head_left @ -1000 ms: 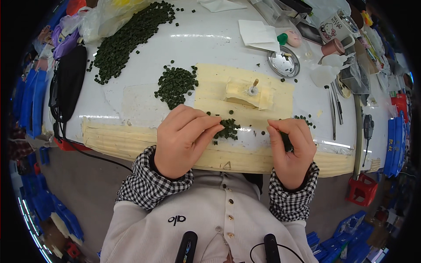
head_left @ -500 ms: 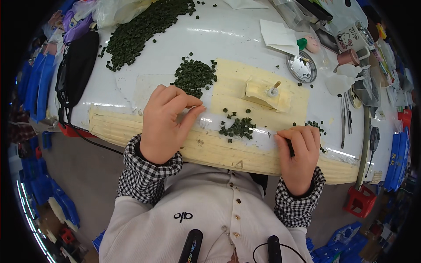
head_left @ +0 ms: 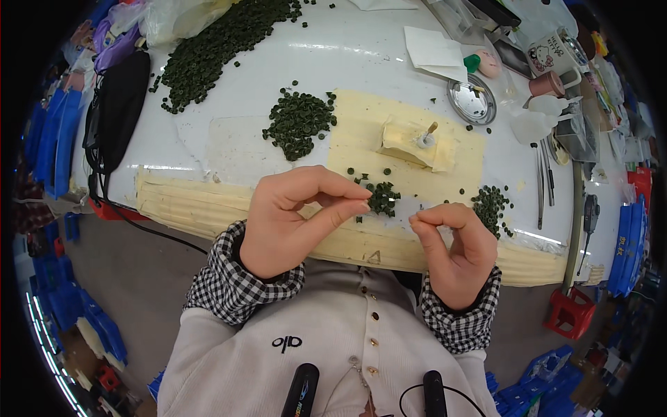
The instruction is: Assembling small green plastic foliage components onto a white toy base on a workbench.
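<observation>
My left hand (head_left: 288,219) hangs over the near edge of the table, thumb and forefinger pinched together. Its fingertips are beside a small cluster of dark green spool-shaped pieces (head_left: 383,200). A short gap to the right, my right hand (head_left: 458,254) is pinched too, its tips pointing at the left hand. Anything between either pair of fingertips is too small to make out. Behind my left hand lies a larger heap of the green pieces (head_left: 299,121). Another small pile of these pieces (head_left: 492,208) lies just beyond my right hand.
A block wrapped in yellow tape (head_left: 406,147) with a peg stands on a yellow taped patch (head_left: 354,132). Ribbed yellow padding (head_left: 187,198) lines the front edge. Farther off are a big green heap (head_left: 208,62), a round metal dish (head_left: 472,111), tweezers (head_left: 540,187) and a black pouch (head_left: 125,111).
My left hand has moved right and nearer to me, away from the larger heap. My right hand has shifted left. The two pinches are now closer together.
</observation>
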Demonstrator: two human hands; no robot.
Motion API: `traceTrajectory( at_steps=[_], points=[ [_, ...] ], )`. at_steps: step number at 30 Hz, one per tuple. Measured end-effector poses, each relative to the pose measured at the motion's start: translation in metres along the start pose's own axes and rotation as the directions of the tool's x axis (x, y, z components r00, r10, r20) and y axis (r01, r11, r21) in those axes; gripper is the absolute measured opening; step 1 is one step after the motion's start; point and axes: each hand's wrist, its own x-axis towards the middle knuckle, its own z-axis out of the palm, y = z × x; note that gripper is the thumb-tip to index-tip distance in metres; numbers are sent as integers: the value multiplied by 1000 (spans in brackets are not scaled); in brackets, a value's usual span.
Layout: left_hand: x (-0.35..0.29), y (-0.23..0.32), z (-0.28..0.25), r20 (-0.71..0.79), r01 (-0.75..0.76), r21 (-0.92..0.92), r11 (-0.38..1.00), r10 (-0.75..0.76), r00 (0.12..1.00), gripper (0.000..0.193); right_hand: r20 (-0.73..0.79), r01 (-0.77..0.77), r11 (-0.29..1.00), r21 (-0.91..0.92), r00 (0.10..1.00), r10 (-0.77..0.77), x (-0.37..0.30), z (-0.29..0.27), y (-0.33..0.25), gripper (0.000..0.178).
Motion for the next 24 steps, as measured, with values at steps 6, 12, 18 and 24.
traceTrajectory(
  at_steps=[6, 12, 18, 24],
  points=[
    [8, -10, 19, 141, 200, -476, 856, -150, 979, 17, 92, -123, 921, 369, 991, 96, 8, 3, 6, 18],
    [12, -14, 21, 84, 190, -475, 859, -171, 982, 18, 152, -266, 794, 547, 964, 219, 10, 5, -2, 20],
    [11, -11, 21, 59, 189, -472, 861, -183, 981, 18, 168, -285, 801, 526, 958, 231, 10, 6, 2, 20],
    [11, -14, 21, 87, 162, -457, 875, -137, 987, 16, 156, -262, 833, 488, 965, 212, 9, 7, 5, 19]
  ],
)
